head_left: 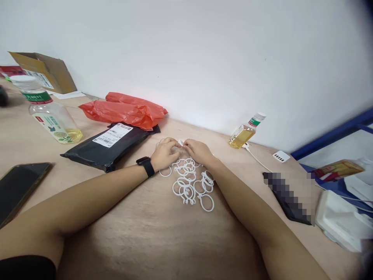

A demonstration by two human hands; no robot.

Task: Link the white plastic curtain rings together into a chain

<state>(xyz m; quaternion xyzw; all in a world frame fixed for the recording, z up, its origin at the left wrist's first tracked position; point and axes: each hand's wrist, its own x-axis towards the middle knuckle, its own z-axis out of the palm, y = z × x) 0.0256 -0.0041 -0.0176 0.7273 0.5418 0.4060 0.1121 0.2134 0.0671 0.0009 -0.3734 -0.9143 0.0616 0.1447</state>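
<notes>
Several white plastic rings (pixel 186 181) with small eyelets lie in a loose pile on the wooden table (pixel 131 229). Just beyond the pile, my left hand (pixel 166 153) and my right hand (pixel 198 151) meet at the fingertips. Between them is a small white piece (pixel 181 142), pinched by both hands; most of it is hidden by the fingers. A single ring (pixel 165 171) lies beside my left wrist, which wears a black watch (pixel 145 166).
Left of my hands are a black parcel (pixel 109 146), a red plastic bag (pixel 125 110), a bottle (pixel 55 116), a phone (pixel 23 186) and a cardboard box (pixel 55 74). Rightward are another bottle (pixel 246 132), a charger hub (pixel 281 156), a dark device (pixel 287 200) and a white case (pixel 338 217).
</notes>
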